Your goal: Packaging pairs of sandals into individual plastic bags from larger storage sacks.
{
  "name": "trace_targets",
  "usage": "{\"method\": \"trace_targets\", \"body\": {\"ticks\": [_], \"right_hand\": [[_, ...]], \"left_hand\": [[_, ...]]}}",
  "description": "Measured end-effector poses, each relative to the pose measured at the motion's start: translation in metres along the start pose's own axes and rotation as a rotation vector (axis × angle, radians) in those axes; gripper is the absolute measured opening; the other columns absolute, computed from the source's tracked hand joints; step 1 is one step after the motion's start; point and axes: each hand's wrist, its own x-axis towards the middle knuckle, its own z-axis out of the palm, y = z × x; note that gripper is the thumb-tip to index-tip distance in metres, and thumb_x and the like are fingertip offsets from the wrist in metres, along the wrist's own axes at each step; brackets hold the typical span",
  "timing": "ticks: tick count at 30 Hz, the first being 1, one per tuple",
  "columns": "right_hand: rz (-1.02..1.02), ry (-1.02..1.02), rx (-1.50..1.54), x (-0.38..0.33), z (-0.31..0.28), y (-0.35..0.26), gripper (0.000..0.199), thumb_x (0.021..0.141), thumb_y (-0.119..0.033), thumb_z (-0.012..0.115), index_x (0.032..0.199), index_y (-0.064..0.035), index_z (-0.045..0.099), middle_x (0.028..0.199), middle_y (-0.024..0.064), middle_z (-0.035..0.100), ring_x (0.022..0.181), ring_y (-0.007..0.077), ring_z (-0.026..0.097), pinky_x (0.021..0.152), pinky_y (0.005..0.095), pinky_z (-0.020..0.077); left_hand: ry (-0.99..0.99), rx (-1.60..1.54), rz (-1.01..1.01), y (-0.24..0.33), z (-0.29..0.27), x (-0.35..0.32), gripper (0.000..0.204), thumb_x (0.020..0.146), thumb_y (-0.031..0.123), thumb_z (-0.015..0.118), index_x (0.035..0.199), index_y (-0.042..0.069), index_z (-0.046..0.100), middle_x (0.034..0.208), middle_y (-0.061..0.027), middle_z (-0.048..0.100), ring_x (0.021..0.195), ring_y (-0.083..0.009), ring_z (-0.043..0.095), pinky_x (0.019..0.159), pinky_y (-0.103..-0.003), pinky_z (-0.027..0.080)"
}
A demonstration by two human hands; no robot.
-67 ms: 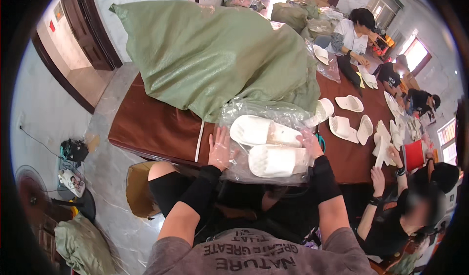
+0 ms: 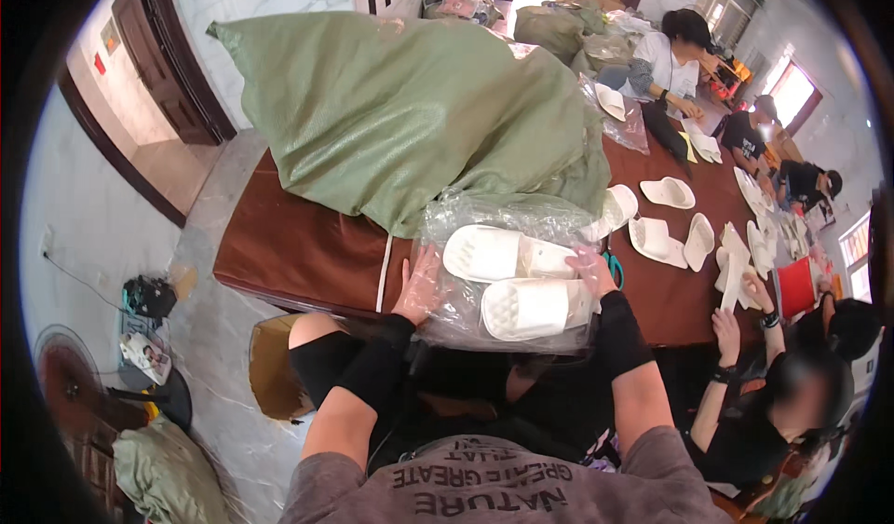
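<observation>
Clear, crinkly plastic is wrapping the pair of white slippers (image 2: 517, 277) lying at the near edge of the brown table (image 2: 298, 249), just below the centre of the frame, one slipper above the other with the lower one sitting right at the table's lip. The left hand (image 2: 419, 286) is pressing flat and open on the left side of the clear bag (image 2: 484, 212), fingers spread, while the right hand (image 2: 591, 272) is resting on the bag's right side by the slippers' ends; whether its fingers are pinching the film or only lying on it I cannot tell. Both are working through the film, so the grip is looking slippery: the bag could be sliding off the edge toward the lap, or the lower slipper could be slipping out of an open mouth if the plastic is being tugged unevenly. The thin film is also looking prone to tearing under a hard pull. The big green woven sack (image 2: 400, 114) is crowding the bag from the upper middle of the frame, leaving little room. Loose slippers (image 2: 666, 193) are lying to the right, where another person's hand (image 2: 726, 324) is working close by and might be bumping in.
</observation>
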Motion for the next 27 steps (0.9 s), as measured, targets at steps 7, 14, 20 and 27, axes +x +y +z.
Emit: {"method": "trace_targets", "body": {"ticks": [7, 14, 20, 27], "right_hand": [[-0.138, 0.05, -0.223, 0.007, -0.007, 0.012, 0.054, 0.085, -0.032, 0.068, 0.122, 0.0041, 0.052, 0.106, 0.0258, 0.063, 0.101, 0.0386, 0.061, 0.084, 0.0397, 0.0483], [-0.086, 0.229, -0.095, 0.007, -0.048, 0.033, 0.036, 0.087, -0.031, 0.064, 0.11, -0.0044, 0.056, 0.094, 0.0249, 0.064, 0.091, 0.0409, 0.062, 0.074, 0.0443, 0.0479], [-0.19, 0.336, -0.543, -0.019, -0.127, -0.045, 0.027, 0.089, -0.023, 0.06, 0.109, -0.005, 0.057, 0.091, 0.0218, 0.065, 0.084, 0.0375, 0.064, 0.072, 0.0429, 0.048], [-0.058, 0.436, -0.586, -0.015, -0.238, -0.08, 0.026, 0.09, -0.025, 0.06, 0.1, -0.0021, 0.054, 0.076, 0.0164, 0.057, 0.07, 0.0272, 0.057, 0.066, 0.0378, 0.044]], "left_hand": [[0.469, -0.422, -0.003, -0.023, -0.055, 0.01, 0.019, 0.09, 0.007, 0.054, 0.104, -0.001, 0.063, 0.113, -0.0195, 0.062, 0.106, -0.0372, 0.058, 0.088, -0.041, 0.049], [0.134, 0.158, 0.131, 0.03, 0.004, 0.017, 0.051, 0.095, 0.031, 0.048, 0.143, 0.014, 0.038, 0.151, -0.0106, 0.03, 0.139, -0.0278, 0.029, 0.111, -0.048, 0.024], [0.169, 0.236, 0.035, 0.011, -0.003, 0.003, 0.054, 0.093, 0.037, 0.05, 0.142, 0.017, 0.039, 0.152, -0.0061, 0.03, 0.139, -0.0256, 0.029, 0.111, -0.047, 0.024], [0.183, 0.178, -0.01, 0.01, -0.007, 0.0, 0.054, 0.092, 0.032, 0.052, 0.141, 0.014, 0.04, 0.151, -0.007, 0.03, 0.139, -0.0273, 0.029, 0.112, -0.046, 0.024]]}}
